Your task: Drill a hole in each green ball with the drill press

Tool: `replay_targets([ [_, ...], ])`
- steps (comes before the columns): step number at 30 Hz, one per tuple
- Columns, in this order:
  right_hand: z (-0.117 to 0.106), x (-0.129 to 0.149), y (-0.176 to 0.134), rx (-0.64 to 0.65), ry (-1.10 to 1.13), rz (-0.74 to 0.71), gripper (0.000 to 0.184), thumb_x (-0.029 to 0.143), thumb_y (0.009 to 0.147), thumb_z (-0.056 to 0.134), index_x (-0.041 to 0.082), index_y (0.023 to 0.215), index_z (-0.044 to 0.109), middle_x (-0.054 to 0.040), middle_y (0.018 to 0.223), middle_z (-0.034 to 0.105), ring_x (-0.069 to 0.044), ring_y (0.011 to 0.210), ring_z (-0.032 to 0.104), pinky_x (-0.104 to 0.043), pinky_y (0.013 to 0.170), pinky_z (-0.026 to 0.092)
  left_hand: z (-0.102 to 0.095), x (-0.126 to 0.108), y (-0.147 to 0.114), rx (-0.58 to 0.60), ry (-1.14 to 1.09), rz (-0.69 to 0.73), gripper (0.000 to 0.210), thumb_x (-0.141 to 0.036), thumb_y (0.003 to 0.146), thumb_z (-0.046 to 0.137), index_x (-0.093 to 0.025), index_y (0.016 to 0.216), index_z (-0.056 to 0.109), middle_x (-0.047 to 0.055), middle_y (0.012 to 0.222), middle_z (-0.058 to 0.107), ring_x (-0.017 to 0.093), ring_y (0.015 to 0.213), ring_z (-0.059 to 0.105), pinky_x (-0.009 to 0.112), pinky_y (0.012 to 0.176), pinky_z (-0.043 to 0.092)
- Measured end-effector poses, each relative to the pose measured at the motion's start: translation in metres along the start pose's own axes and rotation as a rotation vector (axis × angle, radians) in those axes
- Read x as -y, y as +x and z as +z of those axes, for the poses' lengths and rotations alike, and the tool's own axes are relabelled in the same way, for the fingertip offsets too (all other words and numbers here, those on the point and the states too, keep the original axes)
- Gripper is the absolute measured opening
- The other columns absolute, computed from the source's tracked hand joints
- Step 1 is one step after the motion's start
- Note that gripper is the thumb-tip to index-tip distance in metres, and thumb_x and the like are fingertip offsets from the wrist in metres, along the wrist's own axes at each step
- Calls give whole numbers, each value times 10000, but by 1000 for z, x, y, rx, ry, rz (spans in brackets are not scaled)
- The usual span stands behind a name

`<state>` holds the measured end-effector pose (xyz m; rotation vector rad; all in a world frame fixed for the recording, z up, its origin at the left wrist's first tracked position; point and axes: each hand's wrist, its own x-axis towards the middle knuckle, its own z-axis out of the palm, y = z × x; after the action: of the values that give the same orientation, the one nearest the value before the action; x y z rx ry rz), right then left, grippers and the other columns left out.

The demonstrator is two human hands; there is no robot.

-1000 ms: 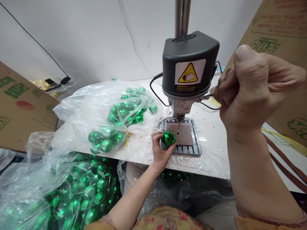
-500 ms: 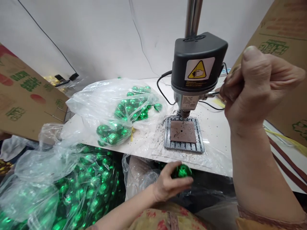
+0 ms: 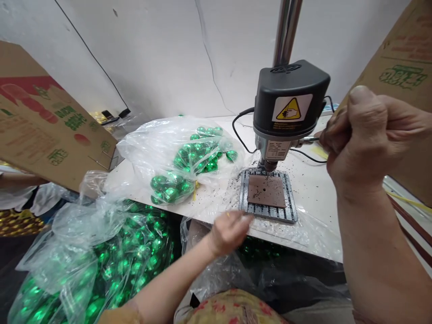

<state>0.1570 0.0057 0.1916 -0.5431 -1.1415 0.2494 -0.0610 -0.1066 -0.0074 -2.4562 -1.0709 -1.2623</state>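
My right hand [image 3: 364, 135] is closed round the feed handle [image 3: 308, 140] on the side of a small black drill press [image 3: 290, 103]. Under the drill head, a brown square pad [image 3: 266, 191] with a small dark hole lies on the slotted metal base [image 3: 290, 215]. My left hand [image 3: 231, 231] hovers at the table's front edge, just left of and in front of the base. Its fingers look bent but are smeared by motion, and no ball shows in it. Green shiny balls [image 3: 259, 248] lie in plastic below the edge.
A clear bag of green balls [image 3: 199, 155] rests on the white table [image 3: 324, 198], left of the drill. A larger bag of green balls [image 3: 128, 256] stands below at left. Cardboard boxes [image 3: 67, 121] flank the table, and another person's forearm [image 3: 20, 180] reaches under the left one.
The green ball has left my left hand, which has moved left and up to the table edge. My right hand stays on the handle. The view has shifted slightly.
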Motion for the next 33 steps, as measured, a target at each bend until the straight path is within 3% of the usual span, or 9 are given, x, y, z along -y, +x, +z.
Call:
replay_targets([
  [3, -1, -1, 0, 13, 17, -5, 398, 181, 899, 572, 165, 501, 556, 68, 401, 384, -27, 359, 332, -279, 412, 198, -12, 70, 58, 153, 80, -461, 288, -104, 948, 509, -216, 1123, 709, 98, 1038, 681, 218, 973, 634, 357, 866, 551],
  [7, -1, 0, -1, 18, 49, -1, 387, 143, 894, 558, 163, 507, 561, 71, 396, 386, -20, 365, 327, -265, 410, 199, -9, 149, 102, 260, 108, -633, 184, -16, 817, 616, -150, 857, 736, 106, 847, 615, 276, 961, 602, 438, 916, 507],
  [12, -1, 0, -1, 10, 62, 6, 388, 149, 888, 571, 164, 501, 554, 68, 401, 401, -21, 375, 335, -255, 429, 223, -7, 183, 109, 379, 63, -740, 195, -11, 660, 749, -190, 730, 714, 76, 776, 578, 303, 933, 613, 426, 879, 493],
  [15, -1, 0, -1, 6, 66, 8, 394, 170, 892, 584, 159, 499, 554, 66, 407, 397, -17, 381, 332, -246, 435, 230, -18, 184, 109, 402, -23, -792, 296, -42, 631, 780, -213, 869, 736, 71, 865, 633, 291, 916, 619, 388, 831, 493],
  [19, -2, 0, -1, 23, 70, 26, 398, 211, 907, 591, 157, 514, 559, 68, 414, 385, -10, 385, 322, -232, 434, 219, -30, 166, 104, 231, -237, -863, 365, -205, 682, 826, -205, 1022, 692, 42, 880, 653, 214, 811, 613, 335, 753, 490],
  [22, -2, 1, -2, 24, 66, 24, 409, 224, 915, 588, 163, 513, 553, 69, 412, 379, -16, 387, 330, -238, 438, 227, -30, 138, 97, 120, -584, -948, 430, -359, 732, 821, -196, 1084, 637, 28, 881, 644, 166, 772, 611, 290, 694, 502],
  [27, -1, 1, -2, 9, 73, 37, 404, 241, 901, 608, 190, 503, 555, 58, 406, 380, -52, 374, 320, -282, 420, 207, -13, 84, 92, 112, -1222, -1117, 483, -494, 837, 716, -215, 1213, 599, 56, 1003, 687, 181, 822, 673, 322, 718, 569],
  [30, -1, -2, -1, -2, 93, 27, 412, 270, 882, 639, 208, 484, 552, 50, 398, 388, -66, 360, 299, -310, 409, 203, 2, 65, 92, 127, -1253, -1130, 553, -502, 815, 739, -224, 1268, 586, 66, 1032, 696, 181, 840, 670, 310, 712, 556],
  [33, -1, -5, 0, 6, 88, 11, 442, 317, 877, 659, 219, 466, 529, 46, 401, 388, -71, 364, 297, -322, 409, 210, 16, 58, 93, 117, -1009, -1046, 611, -431, 691, 862, -202, 1191, 595, 38, 932, 687, 162, 825, 645, 268, 699, 510],
])
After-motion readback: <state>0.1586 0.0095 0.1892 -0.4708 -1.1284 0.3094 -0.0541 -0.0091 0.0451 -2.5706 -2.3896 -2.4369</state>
